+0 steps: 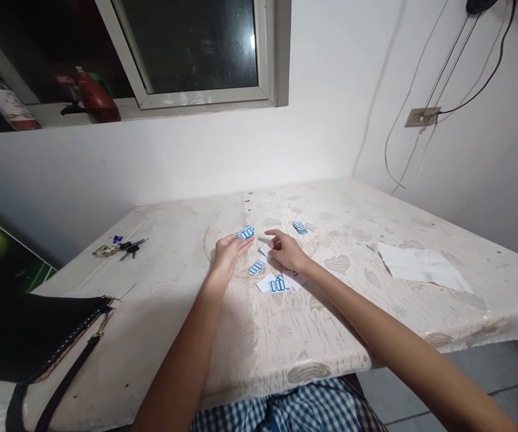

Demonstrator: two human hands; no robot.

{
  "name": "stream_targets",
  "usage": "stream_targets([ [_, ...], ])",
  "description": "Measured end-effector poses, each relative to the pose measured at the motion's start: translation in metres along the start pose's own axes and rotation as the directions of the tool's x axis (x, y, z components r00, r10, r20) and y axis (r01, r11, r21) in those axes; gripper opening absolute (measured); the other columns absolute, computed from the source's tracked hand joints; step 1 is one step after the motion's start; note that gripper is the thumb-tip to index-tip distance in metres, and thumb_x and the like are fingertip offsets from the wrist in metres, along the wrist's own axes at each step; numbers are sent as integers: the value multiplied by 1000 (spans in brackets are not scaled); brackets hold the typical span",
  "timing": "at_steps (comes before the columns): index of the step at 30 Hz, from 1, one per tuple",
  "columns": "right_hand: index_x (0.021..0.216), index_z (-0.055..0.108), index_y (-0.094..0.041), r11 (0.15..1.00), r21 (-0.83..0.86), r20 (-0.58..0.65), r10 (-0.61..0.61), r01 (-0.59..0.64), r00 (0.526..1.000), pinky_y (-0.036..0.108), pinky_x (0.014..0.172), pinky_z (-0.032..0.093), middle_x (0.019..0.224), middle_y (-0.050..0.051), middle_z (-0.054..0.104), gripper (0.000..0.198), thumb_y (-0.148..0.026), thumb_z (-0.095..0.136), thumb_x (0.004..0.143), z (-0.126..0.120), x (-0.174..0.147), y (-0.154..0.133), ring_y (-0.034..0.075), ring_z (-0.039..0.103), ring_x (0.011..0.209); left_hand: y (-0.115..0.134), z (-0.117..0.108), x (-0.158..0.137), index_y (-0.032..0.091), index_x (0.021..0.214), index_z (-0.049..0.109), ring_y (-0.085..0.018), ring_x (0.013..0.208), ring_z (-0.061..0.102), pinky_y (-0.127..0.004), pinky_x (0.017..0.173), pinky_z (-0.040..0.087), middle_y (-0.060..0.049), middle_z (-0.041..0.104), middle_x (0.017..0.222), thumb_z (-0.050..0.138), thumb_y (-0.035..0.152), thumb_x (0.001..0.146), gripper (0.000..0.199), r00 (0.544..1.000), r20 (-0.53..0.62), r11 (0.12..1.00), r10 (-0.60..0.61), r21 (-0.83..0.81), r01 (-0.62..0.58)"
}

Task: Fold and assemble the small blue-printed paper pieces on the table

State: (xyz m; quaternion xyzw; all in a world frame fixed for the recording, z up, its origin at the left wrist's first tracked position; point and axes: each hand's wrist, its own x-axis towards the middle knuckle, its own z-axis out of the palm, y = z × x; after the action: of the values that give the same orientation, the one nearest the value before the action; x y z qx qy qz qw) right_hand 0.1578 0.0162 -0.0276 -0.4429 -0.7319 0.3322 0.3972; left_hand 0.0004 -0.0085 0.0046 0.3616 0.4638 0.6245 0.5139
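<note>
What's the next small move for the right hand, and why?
Perhaps bring the white piece toward the blue pieces: it is at the right hand, and the left hand holds those blue ones close by. Firm the grip first; its hold is unclear.

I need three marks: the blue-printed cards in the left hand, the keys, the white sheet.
Blue-printed cards (246,233): head view, on the printed face.
Keys (129,246): head view, dark middle of the bunch.
White sheet (423,266): head view, middle of its surface.
</note>
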Motion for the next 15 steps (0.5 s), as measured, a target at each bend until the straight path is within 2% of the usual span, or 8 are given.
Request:
stream_targets([
  [3,114,47,-15,978,209,-94,26,-6,995,25,63,44,74,-2,49,49,-5,50,66,-5,4,-1,10,50,62,-1,1,-2,7,80,62,-24,87,68,-40,93,48,-16,70,90,50,5,79,13,1000,30,999,4,53,-6],
  [5,111,49,-16,975,201,-193,-59,98,979,26,65,45,74,-1,51,42,-8,50,70,-9,3,-6,12,51,65,-2,3,-4,7,79,63,-24,85,68,-41,92,48,-16,70,88,51,4,79,12,999,47,998,-27,66,24],
  [8,98,55,-17,951,-37,-261,-306,308,915,30,71,44,79,3,54,24,-11,45,77,-11,-5,-15,15,52,74,-5,7,-8,6,80,64,-26,89,67,-43,94,46,-16,70,83,55,2,76,11,988,100,991,-118,69,111],
  [10,89,58,-17,887,-232,-201,-444,398,873,32,75,43,85,6,55,22,-8,41,79,-9,-10,-19,18,51,82,-8,10,-9,6,82,65,-26,90,67,-43,96,45,-15,70,82,57,2,75,12,975,168,988,-146,70,136],
  [12,88,59,-16,815,-373,-106,-513,444,852,33,76,42,89,9,54,25,-4,39,79,-7,-14,-21,20,48,87,-10,11,-10,7,83,65,-25,91,67,-42,96,44,-14,70,82,57,2,75,12,964,225,989,-144,68,131],
  [15,92,62,-16,740,-492,-7,-529,458,849,34,75,41,92,10,54,27,-5,39,81,-5,-16,-22,22,45,87,-12,13,-10,7,85,65,-24,92,66,-42,96,45,-13,71,82,55,1,76,15,960,240,989,-147,69,134],
])
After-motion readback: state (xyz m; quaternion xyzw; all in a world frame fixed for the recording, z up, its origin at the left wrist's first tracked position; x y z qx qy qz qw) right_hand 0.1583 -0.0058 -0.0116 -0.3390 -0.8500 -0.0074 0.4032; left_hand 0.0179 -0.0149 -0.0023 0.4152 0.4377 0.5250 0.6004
